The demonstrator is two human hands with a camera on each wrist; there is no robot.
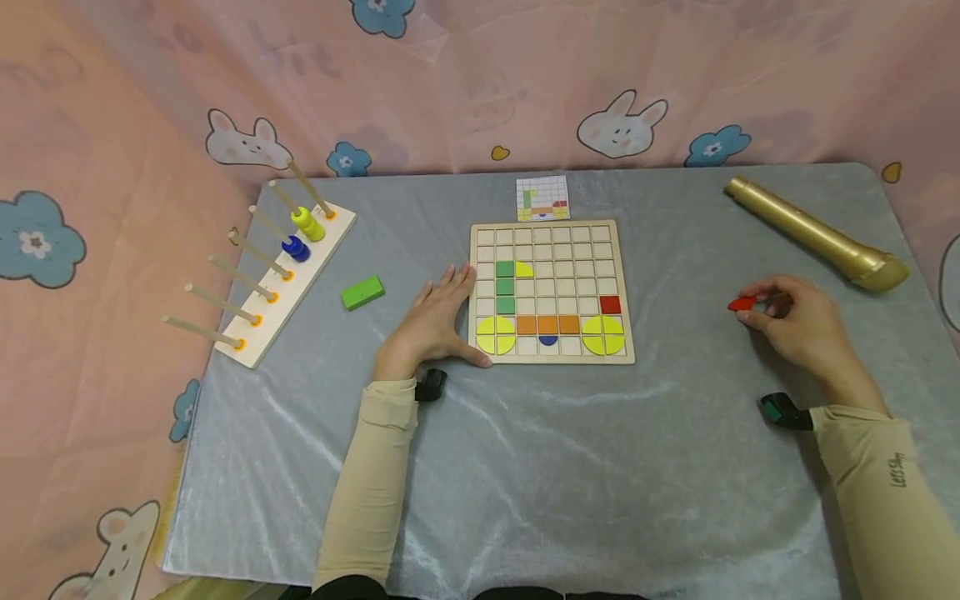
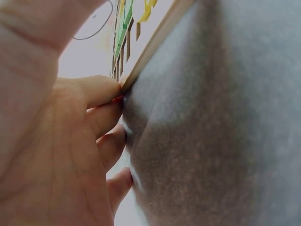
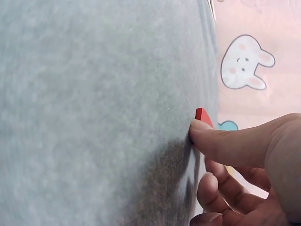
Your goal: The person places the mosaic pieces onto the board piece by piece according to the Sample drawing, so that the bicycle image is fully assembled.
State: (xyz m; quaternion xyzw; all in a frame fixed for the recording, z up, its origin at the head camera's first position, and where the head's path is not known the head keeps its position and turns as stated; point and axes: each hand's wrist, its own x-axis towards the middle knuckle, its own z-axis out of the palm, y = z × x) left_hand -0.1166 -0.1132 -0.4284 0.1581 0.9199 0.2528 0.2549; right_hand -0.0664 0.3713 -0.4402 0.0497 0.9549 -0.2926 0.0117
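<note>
My right hand [image 1: 798,321] pinches a small red tile [image 1: 741,304] between thumb and fingers, at the right of the table. In the right wrist view the red tile [image 3: 203,117] juts past the thumb tip, close over the grey cloth. My left hand [image 1: 431,325] lies with fingers extended along the left edge of a wooden grid board [image 1: 543,287], its thumb at the near-left corner. The left wrist view shows those fingertips right at the board's rim [image 2: 141,59]. Green, yellow, orange, blue and red tiles sit in the grid, including a red square [image 1: 610,305].
A printed pattern card [image 1: 555,187] lies behind the board. To the left are a green block [image 1: 362,293] and a pegged stand [image 1: 247,352] with yellow rings [image 1: 307,225] and blue rings [image 1: 296,248]. A gold tapered tube [image 1: 817,233] lies at the back right.
</note>
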